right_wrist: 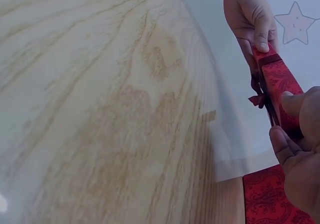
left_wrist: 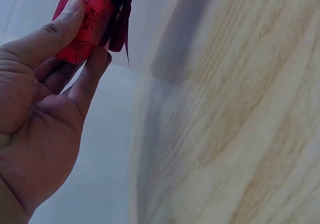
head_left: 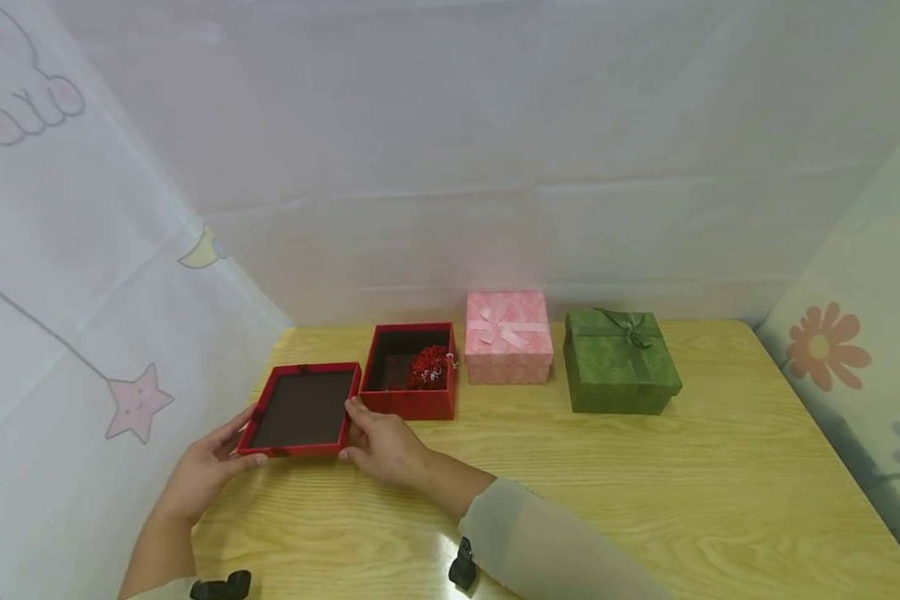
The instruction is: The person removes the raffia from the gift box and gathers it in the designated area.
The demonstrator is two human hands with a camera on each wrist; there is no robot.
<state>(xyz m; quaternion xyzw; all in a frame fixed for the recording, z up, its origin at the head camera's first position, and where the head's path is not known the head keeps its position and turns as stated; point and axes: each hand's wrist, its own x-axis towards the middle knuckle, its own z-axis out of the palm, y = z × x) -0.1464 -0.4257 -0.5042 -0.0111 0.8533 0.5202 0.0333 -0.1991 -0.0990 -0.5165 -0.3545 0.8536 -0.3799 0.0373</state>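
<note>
Both hands hold a red box lid (head_left: 303,408), its dark inside turned up, above the table's left part. My left hand (head_left: 198,475) pinches its near left corner, thumb on the red patterned side. At the right edge, my right hand (head_left: 390,446) grips the lid between thumb and fingers. A dark red ribbon bow (right_wrist: 256,100) hangs under the lid in the right wrist view. Just right of the lid stands the open red box (head_left: 412,406). In its right half lies a heap of red shredded filling (head_left: 430,367) with small whitish curled bits.
A pink gift box (head_left: 506,346) with a ribbon bow stands right of the red box. Farther right is a green gift box (head_left: 621,367), also lidded and tied. The wooden table (head_left: 645,500) meets pale printed cloth (head_left: 495,167) behind and at both sides.
</note>
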